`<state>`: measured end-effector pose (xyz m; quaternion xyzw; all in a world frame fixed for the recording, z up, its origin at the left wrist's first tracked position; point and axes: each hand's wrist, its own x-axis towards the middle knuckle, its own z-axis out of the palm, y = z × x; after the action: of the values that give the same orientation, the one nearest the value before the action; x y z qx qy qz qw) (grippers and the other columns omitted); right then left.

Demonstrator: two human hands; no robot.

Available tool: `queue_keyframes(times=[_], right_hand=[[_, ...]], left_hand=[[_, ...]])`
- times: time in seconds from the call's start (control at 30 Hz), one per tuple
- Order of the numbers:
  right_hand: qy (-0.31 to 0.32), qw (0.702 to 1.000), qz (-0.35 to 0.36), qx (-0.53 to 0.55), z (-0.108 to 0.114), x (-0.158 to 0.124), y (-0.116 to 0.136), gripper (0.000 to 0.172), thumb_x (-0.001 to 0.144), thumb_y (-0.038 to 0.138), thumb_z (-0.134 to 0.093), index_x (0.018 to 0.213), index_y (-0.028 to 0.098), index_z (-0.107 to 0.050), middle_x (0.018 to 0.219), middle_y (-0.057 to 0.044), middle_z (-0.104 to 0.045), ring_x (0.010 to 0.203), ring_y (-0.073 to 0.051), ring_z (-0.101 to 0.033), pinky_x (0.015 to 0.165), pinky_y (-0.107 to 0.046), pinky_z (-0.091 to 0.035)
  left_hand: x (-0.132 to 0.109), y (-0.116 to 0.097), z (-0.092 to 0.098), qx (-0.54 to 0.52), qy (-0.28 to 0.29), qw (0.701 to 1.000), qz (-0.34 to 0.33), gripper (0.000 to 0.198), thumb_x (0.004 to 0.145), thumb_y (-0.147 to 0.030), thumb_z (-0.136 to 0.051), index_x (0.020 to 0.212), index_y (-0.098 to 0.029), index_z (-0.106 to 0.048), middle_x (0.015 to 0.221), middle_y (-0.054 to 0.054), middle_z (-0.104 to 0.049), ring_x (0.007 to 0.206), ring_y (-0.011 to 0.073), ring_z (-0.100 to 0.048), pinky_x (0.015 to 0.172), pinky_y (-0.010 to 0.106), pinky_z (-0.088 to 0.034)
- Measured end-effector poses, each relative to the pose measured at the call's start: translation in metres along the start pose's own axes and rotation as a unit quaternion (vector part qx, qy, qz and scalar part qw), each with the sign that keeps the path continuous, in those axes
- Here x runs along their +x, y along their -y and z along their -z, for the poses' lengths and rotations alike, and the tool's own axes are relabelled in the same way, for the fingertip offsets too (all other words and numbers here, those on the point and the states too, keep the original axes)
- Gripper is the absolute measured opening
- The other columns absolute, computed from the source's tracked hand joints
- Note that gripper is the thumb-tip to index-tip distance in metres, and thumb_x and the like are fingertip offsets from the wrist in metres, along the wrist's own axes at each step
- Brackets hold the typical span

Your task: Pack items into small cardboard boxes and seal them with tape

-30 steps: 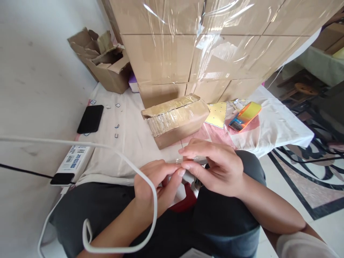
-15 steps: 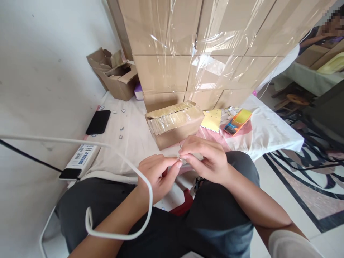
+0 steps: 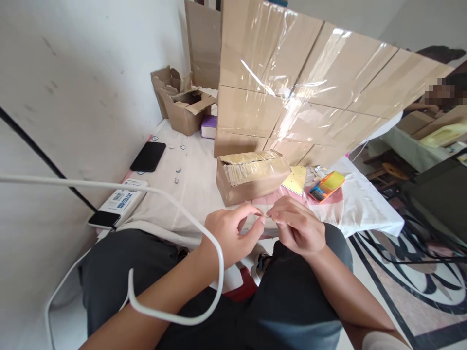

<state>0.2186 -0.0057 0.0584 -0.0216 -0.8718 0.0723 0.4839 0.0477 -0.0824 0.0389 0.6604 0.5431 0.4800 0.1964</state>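
Above my lap, my left hand (image 3: 235, 236) is closed in a pinch, thumb against forefinger. My right hand (image 3: 299, 224) pinches too, its fingertips almost touching those of the left. Between the fingertips is a tiny pale piece (image 3: 267, 216), too small to name. Just beyond the hands a taped cardboard box (image 3: 251, 177) lies on the cloth-covered table (image 3: 182, 194). Right of that box are a yellow dotted sheet (image 3: 296, 181) and an orange-and-yellow packet (image 3: 327, 186).
A wall of taped cartons (image 3: 284, 107) stands behind the box. An opened carton (image 3: 186, 114), a purple-and-white box (image 3: 209, 126), a black phone (image 3: 148, 156) and a white box (image 3: 124, 197) are on the left. A white cable (image 3: 175, 201) loops across my left arm. Another person sits far right.
My view has shifted, so the table things appear further right. Both hands stay pinched together; the right fingers have curled in more and the left fingers are arched.
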Motion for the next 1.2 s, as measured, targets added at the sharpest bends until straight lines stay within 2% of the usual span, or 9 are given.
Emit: queue_keyframes(times=[0.2,0.33,0.47,0.57,0.7,0.8,0.9,1.07,1.2], right_hand=[[-0.016,0.999,0.017,-0.036,-0.013,0.003,-0.003,0.032,0.089,0.004,-0.057,0.115,0.023,-0.061,0.082,-0.006,-0.069,0.068,-0.019,-0.065,0.055,-0.033,-0.055],[-0.088,0.994,-0.045,-0.038,-0.01,0.005,-0.008,0.024,0.092,0.01,-0.063,0.109,0.025,-0.063,0.078,-0.003,-0.069,0.063,-0.019,-0.065,0.056,-0.035,-0.054],[-0.128,0.981,-0.144,0.013,-0.006,0.021,-0.015,0.018,0.094,0.02,-0.068,0.11,0.025,-0.063,0.077,-0.001,-0.068,0.066,-0.017,-0.066,0.06,-0.033,-0.055],[-0.131,0.967,-0.21,0.058,-0.004,0.036,-0.024,0.015,0.094,0.031,-0.071,0.107,0.025,-0.065,0.075,0.0,-0.066,0.067,-0.016,-0.065,0.064,-0.032,-0.055],[-0.134,0.957,-0.228,0.121,-0.005,0.051,-0.037,0.023,0.098,0.047,-0.065,0.105,0.025,-0.068,0.07,0.0,-0.064,0.062,-0.015,-0.06,0.06,-0.031,-0.051],[-0.118,0.947,-0.256,0.153,-0.007,0.058,-0.042,0.02,0.096,0.044,-0.068,0.098,0.024,-0.069,0.072,0.0,-0.063,0.063,-0.014,-0.059,0.062,-0.03,-0.05],[-0.076,0.939,-0.292,0.163,-0.01,0.064,-0.042,0.017,0.089,0.038,-0.077,0.093,0.024,-0.069,0.074,0.001,-0.063,0.068,-0.014,-0.06,0.066,-0.03,-0.051],[-0.025,0.928,-0.316,0.195,-0.016,0.071,-0.046,0.027,0.084,0.039,-0.083,0.102,0.025,-0.068,0.074,0.001,-0.062,0.075,-0.017,-0.065,0.072,-0.032,-0.054],[0.0,0.915,-0.334,0.225,-0.021,0.072,-0.06,0.033,0.08,0.04,-0.086,0.104,0.025,-0.069,0.077,0.002,-0.06,0.077,-0.018,-0.067,0.072,-0.033,-0.055]], left_hand=[[0.006,0.008,0.01,-0.033,-0.012,0.996,0.086,0.019,0.086,-0.033,-0.059,0.092,-0.019,-0.07,0.048,-0.01,-0.034,0.045,0.0088,-0.035,0.052,0.025,-0.029],[0.02,0.031,0.025,-0.056,-0.11,0.987,0.104,0.014,0.088,-0.027,-0.056,0.09,-0.02,-0.068,0.05,-0.01,-0.034,0.047,0.0089,-0.034,0.055,0.025,-0.029],[0.033,0.054,0.032,-0.061,-0.175,0.975,0.119,0.018,0.09,-0.034,-0.06,0.089,-0.02,-0.071,0.051,-0.009,-0.035,0.05,0.0095,-0.035,0.057,0.026,-0.03],[0.043,0.068,0.024,-0.089,-0.165,0.97,0.157,0.024,0.088,-0.043,-0.064,0.084,-0.02,-0.07,0.052,-0.008,-0.036,0.053,0.0105,-0.038,0.057,0.027,-0.029],[0.054,0.081,0.01,-0.18,-0.138,0.955,0.192,0.03,0.084,-0.049,-0.067,0.081,-0.019,-0.068,0.052,-0.008,-0.033,0.054,0.011,-0.035,0.057,0.027,-0.027],[0.059,0.089,0.004,-0.238,-0.143,0.943,0.185,0.029,0.081,-0.047,-0.071,0.076,-0.019,-0.067,0.054,-0.007,-0.034,0.054,0.0105,-0.032,0.056,0.027,-0.025],[0.062,0.094,0.002,-0.271,-0.157,0.931,0.19,0.026,0.078,-0.044,-0.074,0.073,-0.019,-0.069,0.057,-0.005,-0.044,0.057,0.011,-0.039,0.058,0.027,-0.028],[0.069,0.098,-0.001,-0.303,-0.151,0.919,0.199,0.027,0.073,-0.045,-0.075,0.074,-0.018,-0.071,0.065,0.0,-0.06,0.068,0.0144,-0.053,0.064,0.026,-0.037],[0.074,0.095,-0.002,-0.32,-0.144,0.915,0.199,0.023,0.071,-0.04,-0.074,0.069,-0.018,-0.07,0.067,0.001,-0.063,0.071,0.0149,-0.054,0.065,0.026,-0.039]])
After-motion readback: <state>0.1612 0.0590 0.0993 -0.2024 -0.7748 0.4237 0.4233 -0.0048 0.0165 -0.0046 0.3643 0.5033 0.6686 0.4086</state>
